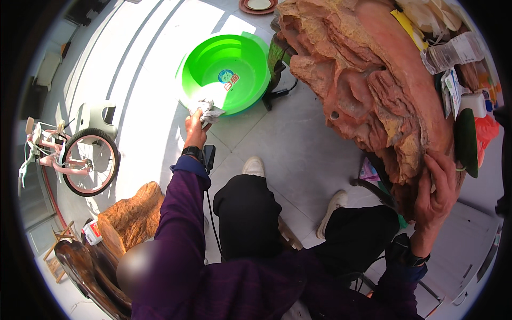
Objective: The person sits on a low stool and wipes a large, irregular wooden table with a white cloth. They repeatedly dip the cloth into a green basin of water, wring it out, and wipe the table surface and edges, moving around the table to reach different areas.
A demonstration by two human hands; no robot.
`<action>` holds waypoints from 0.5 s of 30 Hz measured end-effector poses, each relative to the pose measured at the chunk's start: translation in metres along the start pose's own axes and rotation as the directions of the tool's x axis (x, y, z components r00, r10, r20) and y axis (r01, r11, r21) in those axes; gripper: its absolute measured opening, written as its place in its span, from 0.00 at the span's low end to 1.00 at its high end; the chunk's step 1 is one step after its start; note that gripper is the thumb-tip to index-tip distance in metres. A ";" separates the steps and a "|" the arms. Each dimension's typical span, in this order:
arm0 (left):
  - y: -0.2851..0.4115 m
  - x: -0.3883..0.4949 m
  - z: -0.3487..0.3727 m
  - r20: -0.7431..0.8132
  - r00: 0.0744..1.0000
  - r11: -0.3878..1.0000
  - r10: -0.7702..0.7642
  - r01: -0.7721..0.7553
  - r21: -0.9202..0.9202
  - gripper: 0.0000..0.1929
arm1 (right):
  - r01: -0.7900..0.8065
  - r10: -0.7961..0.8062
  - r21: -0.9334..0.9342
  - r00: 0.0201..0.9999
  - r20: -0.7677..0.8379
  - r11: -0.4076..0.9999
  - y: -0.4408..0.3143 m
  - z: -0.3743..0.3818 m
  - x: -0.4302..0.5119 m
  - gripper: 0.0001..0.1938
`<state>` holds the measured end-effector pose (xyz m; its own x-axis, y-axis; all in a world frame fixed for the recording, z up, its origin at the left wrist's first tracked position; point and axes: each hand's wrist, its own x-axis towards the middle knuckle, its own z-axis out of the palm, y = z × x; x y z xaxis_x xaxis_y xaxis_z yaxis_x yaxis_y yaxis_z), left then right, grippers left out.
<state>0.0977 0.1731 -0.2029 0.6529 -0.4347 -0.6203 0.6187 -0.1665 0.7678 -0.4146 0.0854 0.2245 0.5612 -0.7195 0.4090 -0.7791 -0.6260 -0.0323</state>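
My left hand (195, 130) grips a crumpled whitish cloth (206, 111) at the near rim of a round green plastic basin (244, 86). The basin stands on the tiled floor and bears a printed picture and writing on its bottom. My right hand (436, 192) rests with bent fingers on the near end of a large, rough, reddish-brown carved slab (352, 88), which looks like wood or stone. Its fingertips touch the slab's edge; nothing held shows between them. Black straps with devices sit on both wrists.
A clear plastic container (454, 52), a dark green cucumber or gourd (467, 143) and a red plastic bag (486, 134) lie at the slab's right side. Left are a pink bicycle (90, 162) and a wooden stump (134, 218). A red-rimmed dish (258, 5) is at the top.
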 end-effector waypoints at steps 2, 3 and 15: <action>0.006 0.001 -0.002 -0.041 0.999 0.996 -0.019 0.022 0.083 0.22 | 0.002 -0.002 0.017 1.000 0.008 1.000 0.000 0.000 0.000 0.12; 0.008 0.001 -0.004 -0.063 0.998 0.990 -0.017 0.026 0.139 0.22 | 0.012 -0.012 0.001 1.000 -0.003 1.000 -0.001 0.000 0.000 0.12; 0.006 0.015 0.026 0.199 0.980 0.986 -0.008 0.040 -0.159 0.23 | -0.009 0.010 -0.064 1.000 0.015 0.998 -0.007 0.005 0.000 0.14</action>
<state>0.0999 0.1422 -0.2033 0.5477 -0.6010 -0.5820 0.7061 -0.0411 0.7069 -0.4074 0.0884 0.2206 0.5576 -0.7304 0.3945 -0.8004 -0.5990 0.0221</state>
